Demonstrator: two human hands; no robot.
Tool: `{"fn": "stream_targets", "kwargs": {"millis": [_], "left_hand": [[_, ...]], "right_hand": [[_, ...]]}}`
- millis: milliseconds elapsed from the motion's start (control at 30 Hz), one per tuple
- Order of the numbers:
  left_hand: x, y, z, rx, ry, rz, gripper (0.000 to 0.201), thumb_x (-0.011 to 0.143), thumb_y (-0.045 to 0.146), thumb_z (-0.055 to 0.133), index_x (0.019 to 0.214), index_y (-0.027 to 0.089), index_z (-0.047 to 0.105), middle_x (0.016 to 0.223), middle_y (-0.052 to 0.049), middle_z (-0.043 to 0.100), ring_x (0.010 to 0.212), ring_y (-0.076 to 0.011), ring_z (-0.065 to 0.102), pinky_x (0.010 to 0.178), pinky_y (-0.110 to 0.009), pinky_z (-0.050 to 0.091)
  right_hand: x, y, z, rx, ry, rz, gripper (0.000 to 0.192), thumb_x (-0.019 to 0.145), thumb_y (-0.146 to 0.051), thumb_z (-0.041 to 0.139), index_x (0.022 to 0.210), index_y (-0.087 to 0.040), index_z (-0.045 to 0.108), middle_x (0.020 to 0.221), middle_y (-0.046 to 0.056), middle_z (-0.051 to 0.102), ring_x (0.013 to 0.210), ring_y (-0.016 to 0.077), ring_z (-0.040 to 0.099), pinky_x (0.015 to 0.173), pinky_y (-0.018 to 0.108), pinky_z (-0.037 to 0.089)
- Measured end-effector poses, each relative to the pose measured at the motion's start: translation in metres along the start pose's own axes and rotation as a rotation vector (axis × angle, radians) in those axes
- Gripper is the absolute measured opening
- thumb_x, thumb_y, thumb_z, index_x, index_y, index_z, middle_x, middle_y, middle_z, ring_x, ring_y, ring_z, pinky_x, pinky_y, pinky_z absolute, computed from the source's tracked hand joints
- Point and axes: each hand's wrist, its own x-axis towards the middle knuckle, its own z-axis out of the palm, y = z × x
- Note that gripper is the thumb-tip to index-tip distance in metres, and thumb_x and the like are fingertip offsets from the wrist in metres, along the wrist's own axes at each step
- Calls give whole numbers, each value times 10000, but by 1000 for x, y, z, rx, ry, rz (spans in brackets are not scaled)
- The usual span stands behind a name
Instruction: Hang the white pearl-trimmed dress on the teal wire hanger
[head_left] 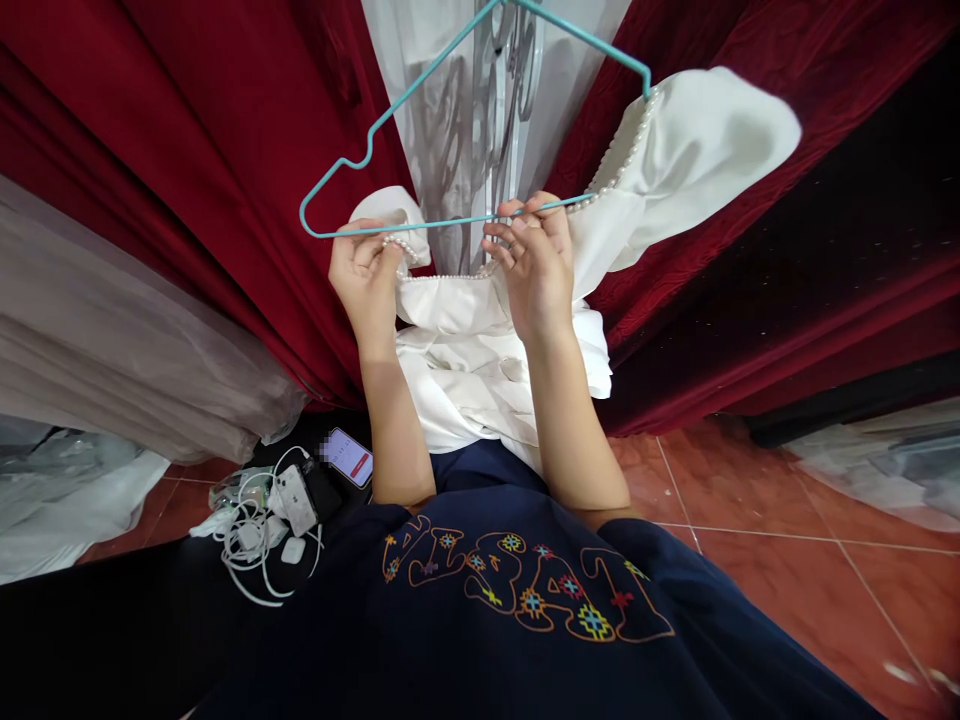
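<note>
A thin light-blue hanger (pixel 450 222) is held up in front of me, its hook beyond the top edge. The white dress (pixel 457 305), trimmed with pearl beads along the neckline, hangs below and spreads over my lap. Its puffed sleeve on the right is looped over the hanger's right end; the sleeve on the left is off the hanger's left end. My left hand (pixel 364 270) is closed on the beaded edge of that sleeve, fingers against the hanger's lower bar. With bent fingers, my right hand (pixel 541 265) grips the lower bar nearer its right end.
Red curtains (pixel 225 150) hang on both sides, with sheer white cloth between. A lit phone (pixel 349 457), a white charger block and tangled white cable (pixel 251 540) lie on a black surface at left. Red floor tiles (pixel 750 490) show at right.
</note>
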Motion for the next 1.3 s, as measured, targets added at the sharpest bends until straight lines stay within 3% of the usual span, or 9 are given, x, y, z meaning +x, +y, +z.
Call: {"fn": "stream_targets", "kwargs": {"millis": [233,533,633,733,800,900,1000,1200,1300], "left_hand": [[-9,14,16,-28,-116,-95,320,856,459,824,1022,220,691,1064,-75,706,1021,-204,720,932,-294,596],[-12,19,30,4,-32,-12,212,964,421,714,956,211,691,1037,-52,685,1042,-205,712,972,-317,592],[-11,26,35,69,10,-71,151,981,356,702,986,210,662,1060,-53,667,1080,-206,706,1001,-313,582],[-11,32,37,95,5,-124,151,980,354,705,1005,223,635,1093,-52,639,1152,-217,688,1035,-320,567],[-12,35,38,110,-2,-142,175,982,377,702,999,225,617,1105,-48,620,1204,-227,668,1052,-335,560],[-11,36,39,109,-7,-153,207,998,410,675,1002,221,591,1111,-48,609,1245,-237,649,1061,-357,555],[-9,36,37,105,4,-157,205,1003,401,670,1014,222,569,1119,-48,615,1240,-229,649,1054,-339,549],[4,22,27,-45,-7,31,128,1027,283,614,998,199,522,996,-13,618,1016,-115,670,975,-247,522],[13,6,21,-141,-76,156,294,940,436,622,1015,177,504,958,-7,611,959,-72,645,908,-211,512]], "right_hand": [[4,2,-3,8,6,-13,385,794,-491,683,1014,-300,431,1111,-19,645,962,152,666,956,353,589],[2,-1,-6,2,-15,27,387,789,-508,698,1058,-330,484,1200,-38,652,960,151,658,938,344,583],[-3,-7,-15,-117,-19,28,336,846,-517,649,1079,-290,566,1082,3,701,877,159,667,844,348,585],[-4,-22,-23,-287,107,-89,221,892,-452,629,962,-243,627,859,20,665,731,151,611,693,313,540],[4,-33,-28,-372,224,-270,112,882,-333,639,944,-245,606,867,11,616,773,140,588,700,275,513],[32,-43,-37,-618,331,-568,267,812,-143,657,1044,-260,596,1056,19,602,988,148,580,828,249,494],[68,-41,-54,-807,330,-673,370,766,-35,667,1057,-263,652,1104,26,593,1052,154,543,887,245,461],[90,-48,-77,-766,74,-464,306,810,7,658,911,-269,745,945,-18,660,886,128,558,862,232,493],[83,-67,-79,-604,24,-302,250,819,-12,697,879,-247,757,938,-15,717,889,143,619,901,253,534]]}}
